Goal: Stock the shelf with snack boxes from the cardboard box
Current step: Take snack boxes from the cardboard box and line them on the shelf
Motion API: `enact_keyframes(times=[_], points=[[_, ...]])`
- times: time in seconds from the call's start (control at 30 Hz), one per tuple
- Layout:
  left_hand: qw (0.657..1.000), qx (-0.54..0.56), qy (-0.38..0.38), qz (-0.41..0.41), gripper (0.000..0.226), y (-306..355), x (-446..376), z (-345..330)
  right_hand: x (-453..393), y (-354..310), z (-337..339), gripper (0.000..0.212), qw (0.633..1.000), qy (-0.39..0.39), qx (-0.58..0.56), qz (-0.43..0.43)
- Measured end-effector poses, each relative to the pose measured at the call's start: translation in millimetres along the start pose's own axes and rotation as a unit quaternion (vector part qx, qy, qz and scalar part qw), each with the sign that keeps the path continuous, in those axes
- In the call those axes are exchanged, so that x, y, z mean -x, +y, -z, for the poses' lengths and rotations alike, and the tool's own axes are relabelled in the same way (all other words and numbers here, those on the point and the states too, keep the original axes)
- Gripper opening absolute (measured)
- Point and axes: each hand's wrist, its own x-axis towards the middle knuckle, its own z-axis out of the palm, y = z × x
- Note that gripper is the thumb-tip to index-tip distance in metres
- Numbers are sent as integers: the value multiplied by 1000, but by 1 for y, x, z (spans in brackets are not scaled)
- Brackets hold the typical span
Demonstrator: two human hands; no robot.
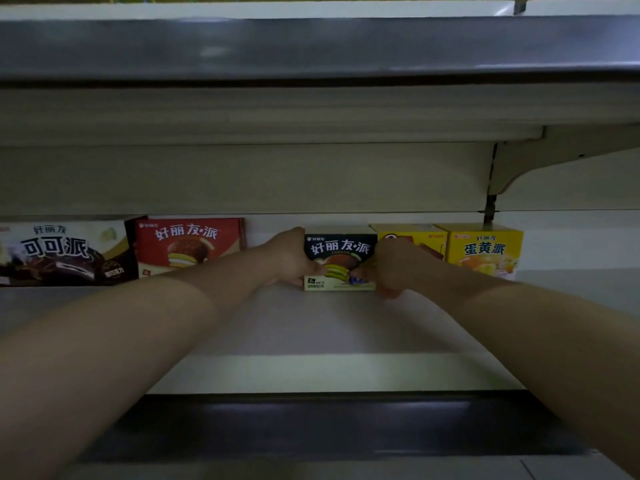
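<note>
A dark snack box with a green pie picture (341,259) stands on the white shelf (311,327), deep near the back wall. My left hand (289,259) grips its left end and my right hand (389,266) grips its right end, thumbs on the front face. On the same shelf stand a brown cocoa-pie box (65,252) at far left, a red pie box (188,245) beside it, and two yellow boxes (485,251) to the right. My right hand partly hides the nearer yellow box (420,239). The cardboard box is out of view.
The shelf above (311,46) overhangs with a grey front rail. A shelf bracket (502,174) is fixed at the upper right. Bare shelf surface lies in front of the boxes, between the red box and the held box, and right of the yellow boxes.
</note>
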Motion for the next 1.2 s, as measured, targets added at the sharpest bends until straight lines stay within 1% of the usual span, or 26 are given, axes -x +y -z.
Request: enact_keyframes(times=[0.07, 0.13, 0.23, 0.3, 0.4, 0.43, 0.5, 0.53, 0.63, 0.7, 0.77, 0.8, 0.83, 0.87, 0.9, 0.97, 1.07, 1.2], points=[[999, -34, 18, -22, 51, -1, -6, -6, -7, 6, -4, 24, 1000, 5, 6, -14], [998, -42, 21, -33, 53, 3, -10, -12, -8, 11, -4, 26, 999, -1, 17, -28], [998, -50, 19, -41, 52, 14, -12, -20, -5, 17, 2, 36, 997, -13, 68, -41], [998, -52, 22, -35, 56, 18, -15, -25, -9, 23, 4, 44, 994, -24, 101, -25], [998, -46, 35, -22, 61, 19, -16, -31, -6, 26, 3, 56, 990, -22, 140, -27], [997, -58, 37, -19, 61, 19, -16, -32, -6, 25, 3, 55, 990, -28, 134, -29], [993, -111, 36, -13, 58, 24, -15, -33, -2, 23, 6, 42, 995, -25, 96, -30], [988, -152, 34, -7, 56, 28, -13, -33, -3, 21, 6, 36, 995, -12, 91, -27], [969, -242, 19, 38, 49, 41, -4, -35, 1, 24, 4, 27, 998, 16, 53, -34], [958, -277, 1, 72, 45, 49, 1, -39, 1, 24, 3, 19, 999, 25, -4, -38], [953, -286, 1, 96, 36, 57, 6, -46, 6, 20, 3, 14, 1000, 1, -23, -16], [954, -281, 9, 103, 32, 61, 11, -49, 9, 18, 6, 16, 1000, -9, -25, -4], [958, -268, 17, 104, 29, 65, 15, -51, 11, 17, 6, 25, 1000, -3, -24, 5], [961, -255, 27, 103, 25, 67, 21, -52, 13, 16, 9, 32, 1000, 13, -22, 13], [965, -236, 43, 106, 22, 69, 30, -52, 19, 14, 12, 35, 999, 32, -17, 16], [970, -208, 77, 103, 22, 74, 50, -48, 33, 7, 18, 33, 998, 42, -37, 12], [964, -198, 133, 119, 28, 83, 86, -37, 67, -17, 32, 28, 996, 36, -77, 4], [951, -203, 201, 115, 32, 84, 148, -9, 114, -67, 41, 30, 998, 9, -54, 14]])
